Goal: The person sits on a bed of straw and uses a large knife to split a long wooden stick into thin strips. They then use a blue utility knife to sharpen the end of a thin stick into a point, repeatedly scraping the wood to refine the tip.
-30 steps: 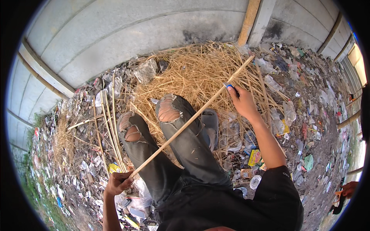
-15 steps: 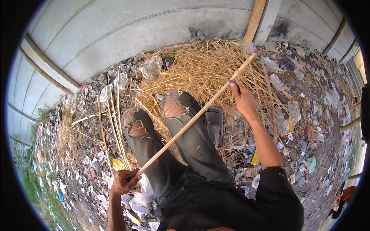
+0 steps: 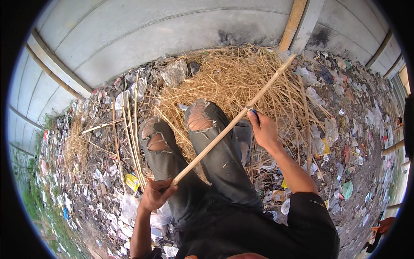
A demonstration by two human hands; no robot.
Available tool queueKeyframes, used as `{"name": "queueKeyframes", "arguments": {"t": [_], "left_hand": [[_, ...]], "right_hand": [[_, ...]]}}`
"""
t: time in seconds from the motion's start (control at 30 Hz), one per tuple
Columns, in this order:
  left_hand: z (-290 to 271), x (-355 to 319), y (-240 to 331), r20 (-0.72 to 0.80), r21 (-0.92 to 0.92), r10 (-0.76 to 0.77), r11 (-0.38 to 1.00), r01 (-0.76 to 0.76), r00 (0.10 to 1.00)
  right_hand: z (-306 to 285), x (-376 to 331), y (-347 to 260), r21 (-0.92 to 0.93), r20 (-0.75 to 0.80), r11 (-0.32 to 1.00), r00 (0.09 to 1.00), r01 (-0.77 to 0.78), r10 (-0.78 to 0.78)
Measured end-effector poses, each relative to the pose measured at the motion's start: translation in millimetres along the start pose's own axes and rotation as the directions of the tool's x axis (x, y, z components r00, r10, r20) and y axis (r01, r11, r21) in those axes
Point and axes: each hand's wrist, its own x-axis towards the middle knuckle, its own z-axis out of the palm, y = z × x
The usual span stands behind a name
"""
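A long pale bamboo strip (image 3: 215, 141) slants across my thighs, from low on the left up to the far right. My left hand (image 3: 157, 194) is closed around its near end. My right hand (image 3: 264, 129) is closed on a small knife (image 3: 253, 113) with a dark blue handle, mostly covered by the fingers. The knife meets the strip a little beyond its middle. Beyond my knees, a wide heap of straw-coloured shavings (image 3: 233, 77) spreads against the wall.
Several split bamboo strips (image 3: 130, 142) lie to the left of my legs. Litter and plastic scraps (image 3: 99, 172) cover the dirt around me. A rough stone block (image 3: 174, 73) sits by the grey panel wall (image 3: 172, 30). More strips (image 3: 307, 125) lie on the right.
My right hand and the knife have slid down the strip toward me. My left hand has moved slightly up and right with the near end. The whole view has shifted a little.
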Motion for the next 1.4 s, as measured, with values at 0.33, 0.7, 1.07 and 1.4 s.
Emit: {"name": "queueKeyframes", "arguments": {"t": [0.33,0.7,1.07,1.4], "left_hand": [[15.7,-0.3,-5.4,-0.026,-0.058,0.009,0.998,-0.010,1.000],[26.8,11.3,13.3,0.008,-0.124,-0.012,0.992,0.013,1.000],[40.8,53.3,57.2,0.002,-0.132,0.011,0.991,-0.010,1.000],[20.9,16.7,46.1,-0.192,0.323,0.255,0.928,-0.184,0.948]], "right_hand": [[-6.3,-13.2,-1.9,0.141,0.080,0.990,0.997,-0.029,0.018],[18.0,-27.4,-0.6,0.262,0.035,0.964,0.998,0.045,-0.057],[19.1,-56.9,-43.6,0.102,0.327,0.995,0.944,0.014,-0.047],[0.8,-14.2,-4.8,0.242,0.046,0.970,0.999,0.014,-0.026]]}}
